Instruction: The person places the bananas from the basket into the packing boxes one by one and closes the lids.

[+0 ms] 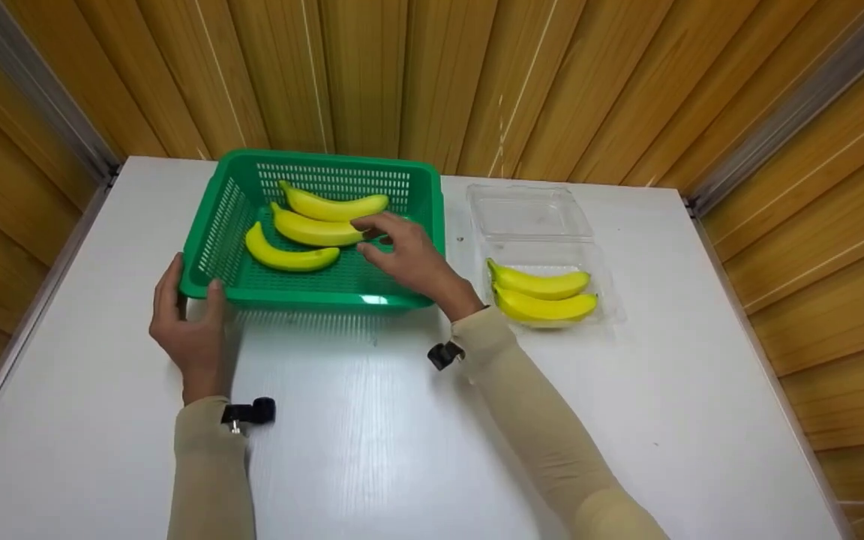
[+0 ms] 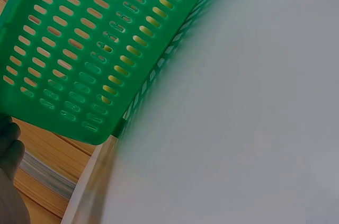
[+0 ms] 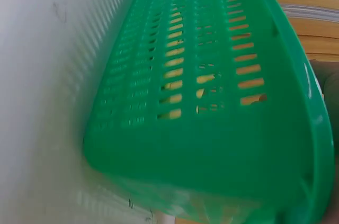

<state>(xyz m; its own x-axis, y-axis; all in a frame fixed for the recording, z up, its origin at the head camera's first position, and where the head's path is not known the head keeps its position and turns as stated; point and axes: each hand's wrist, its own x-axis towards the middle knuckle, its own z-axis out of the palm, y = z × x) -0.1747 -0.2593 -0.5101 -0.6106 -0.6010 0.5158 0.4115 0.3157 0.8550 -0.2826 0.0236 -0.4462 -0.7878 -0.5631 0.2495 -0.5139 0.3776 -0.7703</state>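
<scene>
Presently I watch the right hand point(image 1: 409, 259) reach into the green plastic basket point(image 1: 312, 297) from its near edge, on the right side. Its thumb and fingers stand apart, close to the right end of the middle banana point(image 1: 316, 231); whether the fingertips touch it, I cannot tell. The far banana point(image 1: 338, 208) lies toward the far edge of the basket, the near banana point(image 1: 293, 259) toward the left edge. In my judgement, a good grasp asks the fingers to go further left, to the thick middle, with the thumb on the near side, because at the narrow end the fruit could swing. I would lift it straight up, so it does not rub the far banana. At the near left corner of the basket, the left hand point(image 1: 188, 330) has thumb and fingers spread around the corner; steady light pressure should prevent sliding on the white table point(image 1: 372, 450)
</scene>
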